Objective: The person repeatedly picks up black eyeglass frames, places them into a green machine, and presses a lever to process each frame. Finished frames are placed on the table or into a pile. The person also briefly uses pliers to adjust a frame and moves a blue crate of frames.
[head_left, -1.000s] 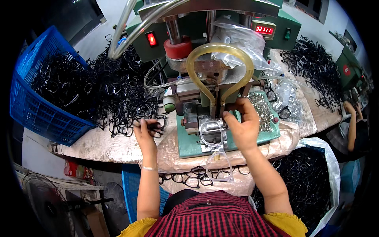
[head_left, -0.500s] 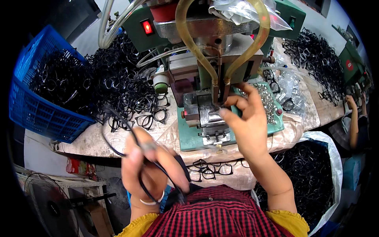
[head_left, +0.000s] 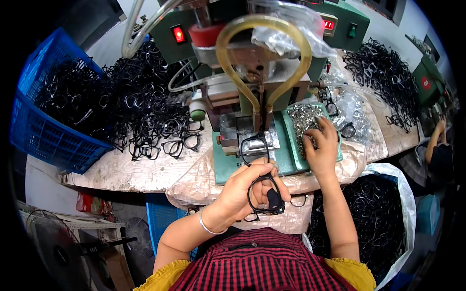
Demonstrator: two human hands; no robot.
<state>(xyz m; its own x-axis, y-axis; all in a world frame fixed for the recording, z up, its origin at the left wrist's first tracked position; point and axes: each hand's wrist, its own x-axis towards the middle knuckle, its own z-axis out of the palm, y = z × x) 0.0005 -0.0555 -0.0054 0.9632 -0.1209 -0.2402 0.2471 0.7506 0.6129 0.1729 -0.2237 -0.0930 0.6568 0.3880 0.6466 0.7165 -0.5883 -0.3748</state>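
My left hand is closed around a black eyeglass frame. One rim of the frame is held up against the work block of a bench press, below its two upright metal pins. The other rim hangs nearer to me, below my fingers. My right hand is over a pale green tray heaped with small shiny metal parts. Its fingers are bent and apart, with the tips down at the parts; nothing can be seen between them.
Tangled black frames lie heaped on the left of the bench, beside a full blue crate. More frames fill a white-edged sack at right. Yellow tubes loop over the press. A person's arm shows far right.
My left hand has swung the eyeglass frame from the lower left to the press block. My right hand has left the block and moved right to the tray of metal parts.
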